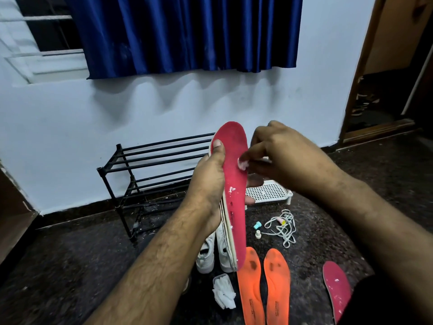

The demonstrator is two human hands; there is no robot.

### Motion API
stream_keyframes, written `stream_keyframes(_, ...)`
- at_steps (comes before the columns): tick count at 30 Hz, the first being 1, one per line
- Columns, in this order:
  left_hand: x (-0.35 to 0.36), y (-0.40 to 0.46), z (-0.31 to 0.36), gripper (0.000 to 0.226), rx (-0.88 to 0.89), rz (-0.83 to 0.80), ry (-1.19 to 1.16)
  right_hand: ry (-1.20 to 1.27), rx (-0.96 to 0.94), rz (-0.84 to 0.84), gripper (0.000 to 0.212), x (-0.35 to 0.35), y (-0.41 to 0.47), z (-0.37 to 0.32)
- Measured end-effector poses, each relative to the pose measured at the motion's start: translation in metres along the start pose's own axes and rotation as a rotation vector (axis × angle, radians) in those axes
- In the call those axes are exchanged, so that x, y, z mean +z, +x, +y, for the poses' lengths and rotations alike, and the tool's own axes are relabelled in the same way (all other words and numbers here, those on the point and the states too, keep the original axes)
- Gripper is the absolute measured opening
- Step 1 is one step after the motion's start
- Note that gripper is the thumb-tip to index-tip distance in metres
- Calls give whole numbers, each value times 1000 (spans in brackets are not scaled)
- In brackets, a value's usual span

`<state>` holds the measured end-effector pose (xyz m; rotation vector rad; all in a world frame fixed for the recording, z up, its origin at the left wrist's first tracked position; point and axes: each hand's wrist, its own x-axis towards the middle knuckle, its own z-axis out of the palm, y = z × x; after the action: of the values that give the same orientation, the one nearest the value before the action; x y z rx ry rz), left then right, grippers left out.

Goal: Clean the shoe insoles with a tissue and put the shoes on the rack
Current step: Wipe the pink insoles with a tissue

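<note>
Near the middle of our view, our left hand [210, 174] grips a red insole [234, 184] upright while our right hand [281, 156] pinches a tissue wad [242, 164] against it. White flecks remain on it. On the floor nearby lie two stained orange insoles [264, 289], another red insole [336, 287] and white shoes [206, 256]; the black rack [150, 165], far left, holds no shoes yet.
</note>
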<state>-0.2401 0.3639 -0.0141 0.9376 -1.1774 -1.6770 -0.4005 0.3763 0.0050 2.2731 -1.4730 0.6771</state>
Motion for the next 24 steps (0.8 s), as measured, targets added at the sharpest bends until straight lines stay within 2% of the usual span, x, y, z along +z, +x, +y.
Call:
stream_keyframes(3, 3, -3, 4, 55, -10, -38, -6, 43, 68, 199, 16, -5, -2, 7)
stream_keyframes(5, 6, -3, 5, 55, 4, -35, -3, 60, -25, 247, 21, -7, -3, -7)
stream_keyframes(8, 3, -1, 6, 54, 0, 3, -32, -12, -173, 90, 20, -1, -2, -20)
stream_keyframes(12, 0, -3, 7, 58, -40, -24, -9, -85, -131, -52, 17, -3, -10, 4)
stream_keyframes(13, -2, -4, 7, 58, -49, -35, -13, -164, -93, -34, 17, -7, -12, 6)
stream_keyframes(15, -3, -5, 8, 60, -43, -54, -12, -262, -1, 113, 16, -13, -13, 6)
stream_keyframes(17, -3, -4, 9, 61, -28, -45, 12, -164, 46, 250, 17, -13, -12, -5)
stream_keyframes(18, -3, -4, 10, 60, -25, -28, 19, -106, 10, 238, 18, -11, -10, -12)
stream_keyframes(21, -5, -3, 8, 57, -37, -16, 16, -82, -135, 10, 25, 2, -9, -23)
stream_keyframes(24, -5, -3, 5, 64, -51, -36, 28, -159, -89, -96, 18, -4, -11, -14)
